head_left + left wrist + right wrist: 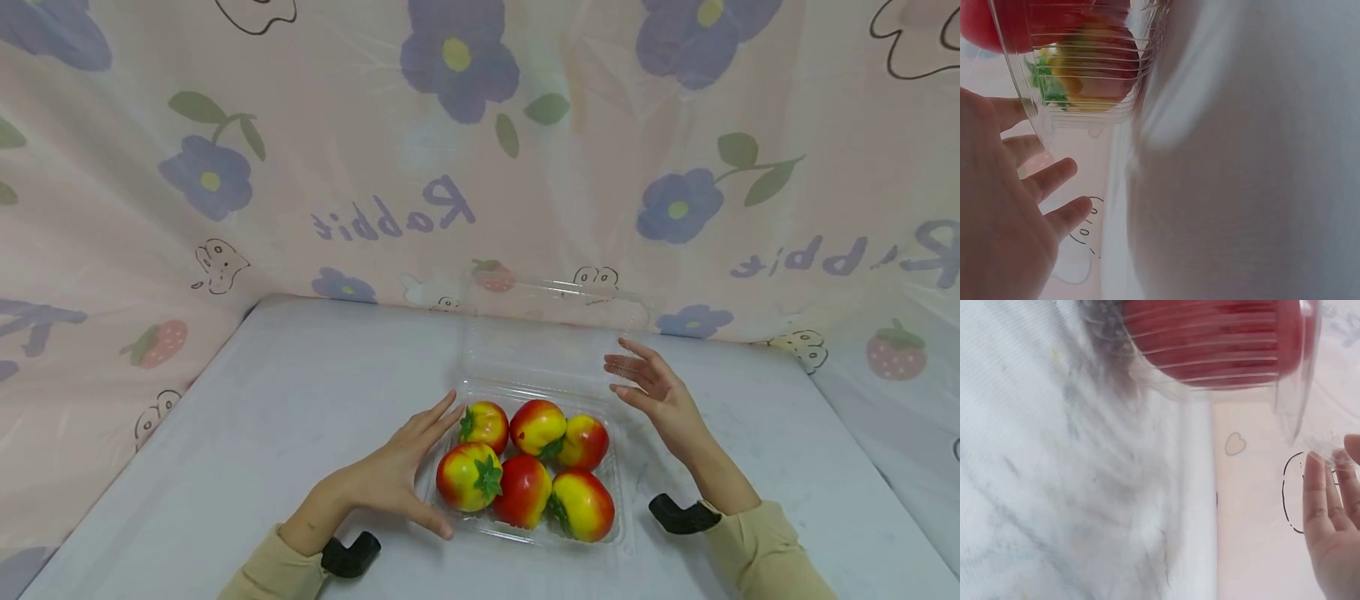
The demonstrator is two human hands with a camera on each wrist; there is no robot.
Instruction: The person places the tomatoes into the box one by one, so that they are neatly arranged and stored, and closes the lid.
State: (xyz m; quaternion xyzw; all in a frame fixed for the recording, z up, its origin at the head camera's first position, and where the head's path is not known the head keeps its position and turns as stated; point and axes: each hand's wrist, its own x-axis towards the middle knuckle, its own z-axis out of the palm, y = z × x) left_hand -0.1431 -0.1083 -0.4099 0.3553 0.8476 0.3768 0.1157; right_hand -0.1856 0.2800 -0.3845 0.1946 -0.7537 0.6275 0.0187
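A clear plastic clamshell box [525, 533] sits on the table, its transparent lid [536, 346] standing open at the back. Inside lie several glossy red-and-yellow fruits [522, 492] with green leafy caps, persimmon-like in shape. My left hand [393, 475] is at the left side of the box, fingers spread, thumb toward the front corner. Its fingers [1054, 178] overlap the box rim in the left wrist view. My right hand [663, 404] is raised at the lid's right edge with fingers extended. In the right wrist view, the right fingertips [1315, 464] come right at the clear plastic edge.
The table has a white cover [337, 358]. Behind and beside it hangs a pink curtain [555, 208] with flowers and lettering, close behind the raised lid. A black curved piece [351, 556] is at the left wrist, and another black piece [682, 514] at the right.
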